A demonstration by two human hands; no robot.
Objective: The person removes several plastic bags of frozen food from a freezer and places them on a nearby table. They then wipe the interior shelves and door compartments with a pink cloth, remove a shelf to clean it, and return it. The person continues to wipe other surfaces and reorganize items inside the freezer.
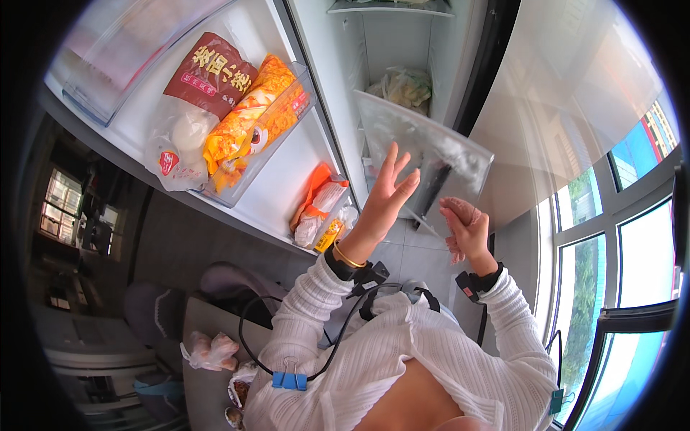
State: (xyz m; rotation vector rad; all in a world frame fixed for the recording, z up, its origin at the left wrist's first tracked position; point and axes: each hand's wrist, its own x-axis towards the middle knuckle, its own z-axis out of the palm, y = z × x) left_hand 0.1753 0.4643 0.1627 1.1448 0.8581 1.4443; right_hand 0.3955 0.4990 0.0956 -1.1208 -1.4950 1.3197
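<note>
A clear refrigerator shelf or drawer panel [431,140] with frosty patches stands tilted before me, in front of the open fridge compartment [396,51]. My left hand [389,188] is raised at its near side, fingers spread, with nothing in it; whether it touches the panel is unclear. To the right, my right hand [470,233] is closed on a pink textured cloth [460,209], close to the panel's lower right corner. Deeper in the compartment lies a plastic bag of pale food [405,89].
The open fridge door at left holds a bag of buns [188,129], an orange food package [259,118] and smaller packets [321,210]. Behind my left arm, a table [202,318] bears a knotted plastic bag [210,350]. Windows [582,269] line the right side.
</note>
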